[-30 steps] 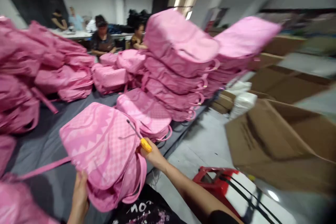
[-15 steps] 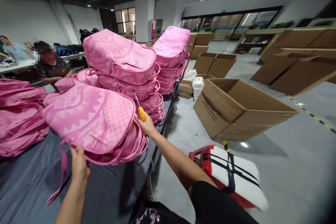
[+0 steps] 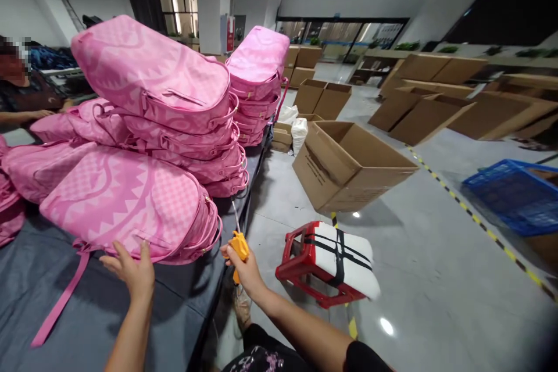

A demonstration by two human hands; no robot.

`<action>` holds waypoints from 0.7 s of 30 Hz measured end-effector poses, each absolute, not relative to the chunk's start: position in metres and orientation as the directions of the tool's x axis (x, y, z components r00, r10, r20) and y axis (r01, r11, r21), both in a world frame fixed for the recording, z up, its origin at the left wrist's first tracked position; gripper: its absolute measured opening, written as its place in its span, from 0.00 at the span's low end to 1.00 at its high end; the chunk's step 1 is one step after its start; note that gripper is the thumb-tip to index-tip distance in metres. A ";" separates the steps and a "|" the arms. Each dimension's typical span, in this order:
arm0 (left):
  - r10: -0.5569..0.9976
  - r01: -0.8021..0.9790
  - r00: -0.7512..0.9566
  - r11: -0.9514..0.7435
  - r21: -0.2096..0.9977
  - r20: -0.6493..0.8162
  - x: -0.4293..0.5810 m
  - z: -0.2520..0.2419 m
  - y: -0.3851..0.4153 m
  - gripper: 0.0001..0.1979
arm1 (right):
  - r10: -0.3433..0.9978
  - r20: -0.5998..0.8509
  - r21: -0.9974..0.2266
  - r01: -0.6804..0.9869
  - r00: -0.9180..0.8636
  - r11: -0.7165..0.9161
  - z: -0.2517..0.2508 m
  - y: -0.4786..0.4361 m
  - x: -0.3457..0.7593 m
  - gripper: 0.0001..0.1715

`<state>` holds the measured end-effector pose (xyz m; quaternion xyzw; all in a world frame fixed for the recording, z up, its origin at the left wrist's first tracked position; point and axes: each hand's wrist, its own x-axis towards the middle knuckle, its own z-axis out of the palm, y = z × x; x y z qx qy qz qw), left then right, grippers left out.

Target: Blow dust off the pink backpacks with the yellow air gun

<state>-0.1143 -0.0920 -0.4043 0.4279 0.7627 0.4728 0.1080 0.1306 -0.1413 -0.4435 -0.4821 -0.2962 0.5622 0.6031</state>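
A pink backpack with a shark-mouth and checkered print lies on top of others on the dark-covered table. At its near edge is my left hand, open with fingers spread, its fingertips at the fabric. A pink strap trails from the bag over the table. Beyond the table's right edge, my right hand is closed around a yellow-handled tool with a thin metal shaft pointing up. A second orange part shows below that hand; whether it belongs to the same tool, I cannot tell.
Tall stacks of pink backpacks stand farther along the table. On the floor at the right are an open carton, a red stool with a white strapped pad, and a blue crate. Another person is at the far left.
My view has turned right. My right hand has left the backpack's side and moved lower with the tool. My left hand's fingers have spread from their grip on the bag's edge.
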 end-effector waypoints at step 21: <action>0.824 0.157 -0.543 0.290 0.944 -0.163 0.062 -0.479 -0.267 0.19 | 0.670 0.008 -0.947 -0.221 -0.743 -0.234 -0.441 -0.156 0.153 0.41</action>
